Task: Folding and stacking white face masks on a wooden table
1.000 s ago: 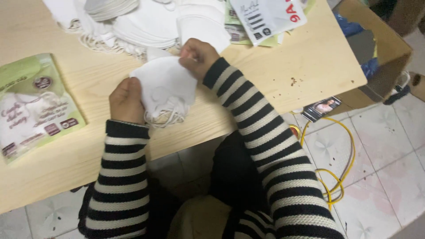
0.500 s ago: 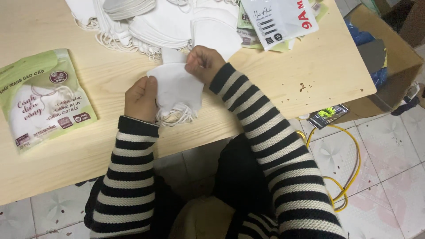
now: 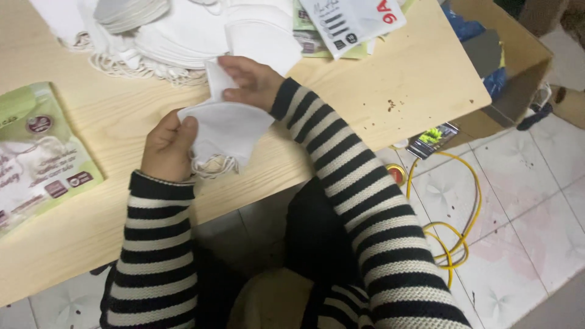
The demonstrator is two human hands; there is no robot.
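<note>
You've got a folded white fabric face mask (image 3: pixel 225 131) pinched over the pale wooden table (image 3: pixel 378 73): left hand (image 3: pixel 167 146) clamps its lower edge, right hand (image 3: pixel 253 82) grips the top. Green rectangular pouch (image 3: pixel 39 155) lies far left, white label-covered packet (image 3: pixel 353 21) up top.

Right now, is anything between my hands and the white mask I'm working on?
No. Both hands already grip the white mask: the left hand pinches its left edge, the right hand its top. Nothing visible lies between them.
</note>
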